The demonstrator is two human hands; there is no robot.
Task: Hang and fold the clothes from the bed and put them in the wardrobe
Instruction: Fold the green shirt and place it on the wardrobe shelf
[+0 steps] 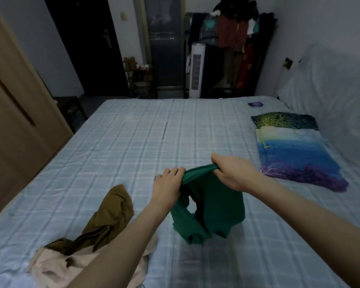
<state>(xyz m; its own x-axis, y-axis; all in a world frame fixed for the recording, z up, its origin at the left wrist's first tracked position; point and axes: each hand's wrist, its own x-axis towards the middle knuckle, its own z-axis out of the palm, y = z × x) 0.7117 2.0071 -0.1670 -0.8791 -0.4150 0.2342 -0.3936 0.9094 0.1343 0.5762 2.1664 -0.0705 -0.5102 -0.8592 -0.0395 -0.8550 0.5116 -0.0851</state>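
Observation:
A green garment (213, 206) hangs above the bed (123, 146), held up by its top edge. My left hand (168, 183) grips that edge at its left end and my right hand (231, 173) grips it at the right end, fingers curled round the cloth. The lower part of the green garment droops, close to the sheet. To the left, a brown garment (110, 217) lies crumpled on the bed, partly over a pale pink garment (56, 267) near the front edge. My left forearm hides part of the pink cloth.
A colourful blue and purple pillow (293, 150) lies at the right of the bed, beside white bedding (328, 86). A wooden wardrobe door (15, 104) stands at the left. Behind the bed are a clothes rack (235, 38), a white tower fan (196, 71) and a dark door (87, 42).

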